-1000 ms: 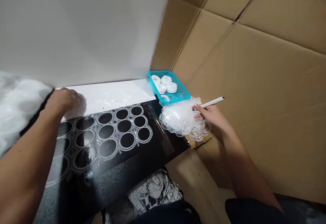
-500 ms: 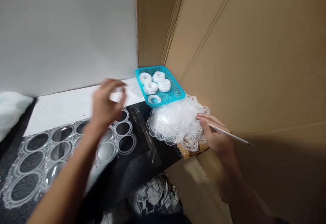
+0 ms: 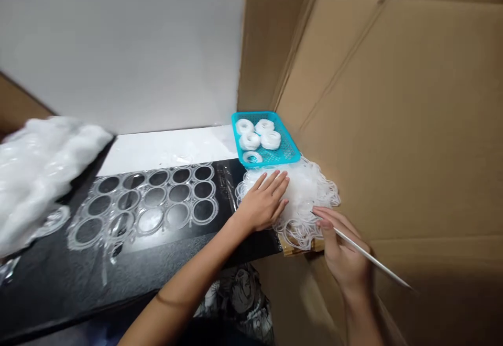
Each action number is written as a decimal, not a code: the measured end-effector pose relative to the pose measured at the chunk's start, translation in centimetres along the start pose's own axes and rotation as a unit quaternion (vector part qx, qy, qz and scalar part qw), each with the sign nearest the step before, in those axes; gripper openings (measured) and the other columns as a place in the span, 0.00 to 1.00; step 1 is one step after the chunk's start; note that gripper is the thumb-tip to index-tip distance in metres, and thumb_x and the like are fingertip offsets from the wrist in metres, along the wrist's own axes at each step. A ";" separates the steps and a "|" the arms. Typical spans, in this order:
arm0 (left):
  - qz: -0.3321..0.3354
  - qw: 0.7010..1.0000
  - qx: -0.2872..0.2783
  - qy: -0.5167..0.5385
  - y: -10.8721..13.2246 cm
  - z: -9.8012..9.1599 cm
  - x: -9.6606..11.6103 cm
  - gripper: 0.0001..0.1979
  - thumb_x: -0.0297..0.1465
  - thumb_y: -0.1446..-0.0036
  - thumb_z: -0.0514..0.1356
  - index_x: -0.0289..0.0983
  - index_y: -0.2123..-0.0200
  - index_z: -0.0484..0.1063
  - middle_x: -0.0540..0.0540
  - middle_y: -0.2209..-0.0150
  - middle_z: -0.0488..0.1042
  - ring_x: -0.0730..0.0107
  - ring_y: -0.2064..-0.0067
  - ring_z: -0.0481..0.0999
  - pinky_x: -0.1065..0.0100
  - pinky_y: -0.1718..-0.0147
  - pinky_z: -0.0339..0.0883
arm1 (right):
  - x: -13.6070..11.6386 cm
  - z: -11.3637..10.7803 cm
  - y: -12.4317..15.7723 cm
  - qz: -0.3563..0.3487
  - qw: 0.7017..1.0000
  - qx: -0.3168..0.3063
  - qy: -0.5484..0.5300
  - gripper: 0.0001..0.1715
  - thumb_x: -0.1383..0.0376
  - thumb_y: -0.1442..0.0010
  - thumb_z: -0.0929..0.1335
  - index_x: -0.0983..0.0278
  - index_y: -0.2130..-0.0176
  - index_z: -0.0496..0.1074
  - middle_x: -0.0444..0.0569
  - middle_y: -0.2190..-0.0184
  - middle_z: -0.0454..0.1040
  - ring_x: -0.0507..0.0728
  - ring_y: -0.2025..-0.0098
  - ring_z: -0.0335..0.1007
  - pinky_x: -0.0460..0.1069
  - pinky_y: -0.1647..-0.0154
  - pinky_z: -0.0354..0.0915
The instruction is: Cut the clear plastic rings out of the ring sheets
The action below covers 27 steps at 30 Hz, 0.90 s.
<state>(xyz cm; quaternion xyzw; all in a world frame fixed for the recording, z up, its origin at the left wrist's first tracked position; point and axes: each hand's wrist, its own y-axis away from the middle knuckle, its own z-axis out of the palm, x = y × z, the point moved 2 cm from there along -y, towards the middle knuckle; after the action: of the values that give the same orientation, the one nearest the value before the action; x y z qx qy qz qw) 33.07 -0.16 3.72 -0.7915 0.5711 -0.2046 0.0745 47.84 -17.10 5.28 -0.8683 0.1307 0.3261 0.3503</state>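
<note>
My left hand point(image 3: 265, 204) lies with fingers spread on a heap of thin translucent rings point(image 3: 301, 188), over its left part. At the heap's right front edge, my right hand point(image 3: 346, 246) grips a slim pale stick point(image 3: 373, 259), its dark tip pointing at the rings. Behind the heap stands a turquoise mesh basket point(image 3: 291, 149) that holds several white ring bundles point(image 3: 271, 139). Left of my left hand, a clear plastic sheet with rows of circular outlines point(image 3: 153, 196) lies on the black tabletop.
White plastic bags point(image 3: 47, 162) are piled at the far left. A tall cardboard wall point(image 3: 412, 115) rises on the right, close beside my right hand. A grey-white wall point(image 3: 137, 47) stands behind a white strip point(image 3: 168, 149) at the table's back.
My left hand has moved right, from above the clear sheet down onto the ring heap, and its fingers have spread. The view has shifted left, showing more of the white bags.
</note>
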 end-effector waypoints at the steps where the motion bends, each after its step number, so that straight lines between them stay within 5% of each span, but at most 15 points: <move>1: -0.002 1.000 -0.009 -0.002 0.3 0.1 -0.2 0.30 0.40 0.23 0.40 0.30 0.26 0.53 0.38 0.24 0.53 0.58 0.22 0.46 0.52 0.24 0.43 | -0.1 1.0 -0.1 -0.011 1.000 -0.016 -0.005 0.13 0.63 0.29 0.68 0.57 0.51 0.82 0.51 0.52 0.82 0.61 0.51 0.80 0.56 0.46 0.74; 5: 0.006 1.000 -0.005 0.003 1.6 0.1 -0.9 0.30 0.39 0.23 0.42 0.29 0.27 0.54 0.37 0.23 0.51 0.56 0.22 0.45 0.52 0.24 0.45 | -0.8 4.1 -0.4 -0.049 0.998 -0.042 -0.007 0.14 0.62 0.29 0.67 0.59 0.50 0.82 0.52 0.54 0.82 0.62 0.50 0.79 0.58 0.46 0.73; 8: -0.011 0.998 0.050 0.027 3.6 -2.2 -2.1 0.30 0.39 0.23 0.43 0.32 0.25 0.51 0.37 0.22 0.47 0.60 0.21 0.41 0.54 0.24 0.46 | -2.1 4.5 -0.2 -0.039 0.999 -0.018 -0.011 0.15 0.61 0.28 0.67 0.59 0.50 0.82 0.53 0.55 0.80 0.63 0.52 0.78 0.58 0.49 0.73; 10: -0.052 0.995 0.075 0.042 6.7 -4.7 -4.1 0.29 0.38 0.24 0.45 0.36 0.25 0.52 0.38 0.23 0.51 0.63 0.22 0.47 0.53 0.25 0.47 | -3.4 4.8 0.2 -0.024 0.999 -0.026 -0.018 0.16 0.60 0.28 0.66 0.59 0.48 0.82 0.53 0.58 0.80 0.61 0.57 0.79 0.56 0.55 0.75; 14: -0.277 0.952 0.130 0.003 18.4 -10.2 -10.6 0.22 0.38 0.29 0.54 0.40 0.35 0.69 0.39 0.32 0.69 0.54 0.30 0.66 0.48 0.29 0.57 | -7.5 9.0 1.5 -0.023 0.987 -0.144 -0.065 0.21 0.61 0.26 0.64 0.58 0.39 0.75 0.48 0.65 0.81 0.56 0.69 0.78 0.52 0.65 0.76; 17: -0.394 0.904 0.163 -0.033 29.3 -13.8 -14.2 0.15 0.35 0.34 0.55 0.38 0.51 0.77 0.37 0.46 0.77 0.50 0.43 0.77 0.48 0.41 0.70 | -10.8 14.4 2.5 -0.118 0.951 -0.282 -0.053 0.22 0.65 0.26 0.61 0.55 0.39 0.75 0.51 0.54 0.83 0.60 0.54 0.81 0.57 0.50 0.76; 20: -0.431 0.893 0.124 -0.024 37.0 -15.8 -15.3 0.13 0.32 0.40 0.57 0.40 0.54 0.76 0.41 0.50 0.77 0.52 0.45 0.77 0.52 0.42 0.70 | -12.6 18.6 2.9 -0.172 0.929 -0.327 0.004 0.20 0.69 0.28 0.62 0.58 0.45 0.77 0.53 0.47 0.81 0.65 0.45 0.76 0.61 0.46 0.72; 23: -0.422 0.903 0.079 0.003 39.8 -16.4 -15.5 0.12 0.34 0.38 0.56 0.41 0.53 0.75 0.41 0.50 0.76 0.53 0.46 0.75 0.53 0.43 0.69 | -12.9 20.4 2.8 -0.168 0.936 -0.307 0.032 0.12 0.68 0.30 0.65 0.61 0.52 0.77 0.53 0.53 0.81 0.64 0.50 0.75 0.60 0.48 0.71; 27: -0.381 0.924 0.008 0.033 39.3 -16.6 -16.4 0.12 0.37 0.31 0.52 0.41 0.61 0.73 0.42 0.59 0.75 0.57 0.55 0.74 0.56 0.50 0.69 | -12.7 21.1 2.7 -0.204 0.925 -0.308 0.086 0.10 0.69 0.28 0.63 0.61 0.57 0.74 0.51 0.60 0.79 0.61 0.59 0.73 0.55 0.57 0.65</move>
<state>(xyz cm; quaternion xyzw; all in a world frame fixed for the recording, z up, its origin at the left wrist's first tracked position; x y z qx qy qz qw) -12.36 3.84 0.99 -0.9414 0.2270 -0.2485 -0.0218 26.97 -4.44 0.77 -0.9660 -0.1265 0.1956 0.1124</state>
